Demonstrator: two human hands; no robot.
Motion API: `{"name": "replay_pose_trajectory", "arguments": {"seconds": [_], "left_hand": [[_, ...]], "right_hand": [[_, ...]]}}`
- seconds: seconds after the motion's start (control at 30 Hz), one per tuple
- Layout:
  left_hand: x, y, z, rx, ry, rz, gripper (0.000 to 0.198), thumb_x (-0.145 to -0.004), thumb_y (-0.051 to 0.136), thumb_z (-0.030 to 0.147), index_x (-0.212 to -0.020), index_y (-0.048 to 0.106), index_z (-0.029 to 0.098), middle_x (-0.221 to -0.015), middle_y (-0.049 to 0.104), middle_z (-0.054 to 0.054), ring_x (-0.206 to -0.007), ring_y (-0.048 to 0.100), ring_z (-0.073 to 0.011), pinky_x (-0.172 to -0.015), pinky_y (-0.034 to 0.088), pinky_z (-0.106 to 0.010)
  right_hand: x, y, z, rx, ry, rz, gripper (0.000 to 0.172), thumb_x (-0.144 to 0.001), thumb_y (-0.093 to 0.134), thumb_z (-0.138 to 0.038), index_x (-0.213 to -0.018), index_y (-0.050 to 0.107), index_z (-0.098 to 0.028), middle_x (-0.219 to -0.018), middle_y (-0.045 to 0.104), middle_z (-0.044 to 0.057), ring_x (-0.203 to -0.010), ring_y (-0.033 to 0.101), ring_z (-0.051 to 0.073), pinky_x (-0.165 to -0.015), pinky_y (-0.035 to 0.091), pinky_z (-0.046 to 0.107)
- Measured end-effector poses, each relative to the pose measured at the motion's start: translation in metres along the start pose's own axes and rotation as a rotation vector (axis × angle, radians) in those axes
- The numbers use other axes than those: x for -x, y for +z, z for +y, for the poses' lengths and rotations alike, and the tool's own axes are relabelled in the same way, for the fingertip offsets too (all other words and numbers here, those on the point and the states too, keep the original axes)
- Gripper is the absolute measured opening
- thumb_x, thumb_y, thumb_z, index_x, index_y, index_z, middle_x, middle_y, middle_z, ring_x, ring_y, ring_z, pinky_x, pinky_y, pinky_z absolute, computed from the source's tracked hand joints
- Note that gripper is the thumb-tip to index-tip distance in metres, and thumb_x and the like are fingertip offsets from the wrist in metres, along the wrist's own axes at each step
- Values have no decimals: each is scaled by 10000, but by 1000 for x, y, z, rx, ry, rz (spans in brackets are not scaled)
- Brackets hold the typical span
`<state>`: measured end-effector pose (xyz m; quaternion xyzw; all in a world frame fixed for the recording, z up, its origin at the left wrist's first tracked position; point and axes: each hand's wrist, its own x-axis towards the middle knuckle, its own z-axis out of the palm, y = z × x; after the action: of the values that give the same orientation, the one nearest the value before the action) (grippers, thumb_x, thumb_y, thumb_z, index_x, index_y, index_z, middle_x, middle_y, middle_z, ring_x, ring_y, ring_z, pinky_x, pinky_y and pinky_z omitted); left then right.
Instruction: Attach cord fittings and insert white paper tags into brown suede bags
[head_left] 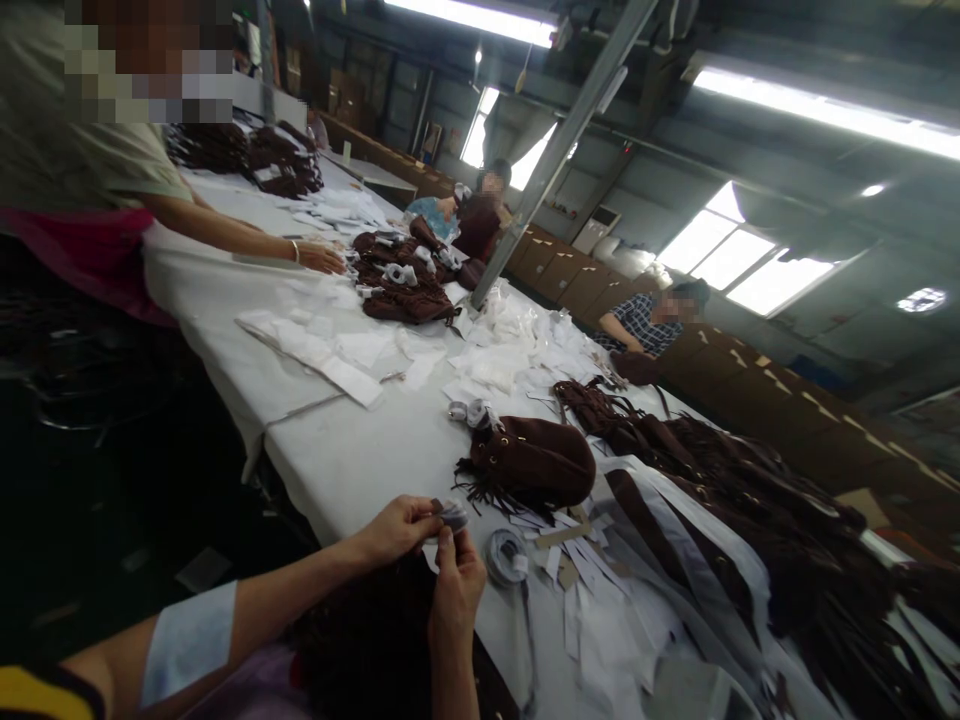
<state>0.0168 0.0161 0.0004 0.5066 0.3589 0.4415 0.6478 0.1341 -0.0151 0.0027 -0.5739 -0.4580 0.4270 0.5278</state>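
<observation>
Pinched between my left hand [405, 527] and my right hand [459, 578] is a small brown strap piece with a pale, glossy wrapping [451, 514]. My left fingers grip its left end; the right thumb and fingers press it from below. Dark brown fringed material [375, 640] lies below my hands, partly hidden by my arms. Just beyond them on the table rests a brown fringed bucket bag [536, 462], tipped on its side, with metal eyelets and a wrapped strap coil [474, 412]. A roll of pale tape or wrapping [508, 556] lies right of my right hand.
The white-covered table [360, 440] holds white paper and film scraps [502, 350]. Brown bags pile up at right [720, 480] and farther back [405, 280]. A co-worker's hand [322, 257] reaches toward the back pile. A metal post [562, 150] rises from the table.
</observation>
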Motion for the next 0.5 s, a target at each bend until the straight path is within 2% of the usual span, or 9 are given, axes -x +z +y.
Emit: {"name": "replay_pose_trajectory", "arguments": {"seconds": [0.17,0.3,0.37,0.5], "left_hand": [[-2,4,-6,-51,29,144,378,-776,599,487,-699,675,125,-493,458,33,-429,327,-79,-407,242,-211],[-8,1,-9,-28,-31,108,379,-754,608,489,-737,666,115,-545,534,20,-438,349,-76,-414,241,-208],[-11,-2,-9,-16,-87,72,403,-739,614,499,-779,661,101,-583,581,3,-437,362,-73,-419,239,-207],[-13,-9,-4,-1,-138,-3,447,-718,626,518,-815,663,83,-625,640,-32,-435,389,-77,-429,242,-210]], "right_hand": [[0,-4,-7,130,51,120,366,-692,674,-469,-846,707,-139,-604,644,12,-526,549,141,-519,437,246],[1,-12,-15,91,78,134,357,-663,723,-422,-889,626,-163,-631,666,3,-551,616,159,-548,475,251],[1,-22,-20,39,81,53,356,-677,721,-385,-927,569,-182,-676,676,-4,-587,639,162,-577,496,259],[-3,-46,-33,146,-19,-324,243,-732,674,-297,-939,598,-196,-887,687,42,-829,654,195,-744,524,312]]}}
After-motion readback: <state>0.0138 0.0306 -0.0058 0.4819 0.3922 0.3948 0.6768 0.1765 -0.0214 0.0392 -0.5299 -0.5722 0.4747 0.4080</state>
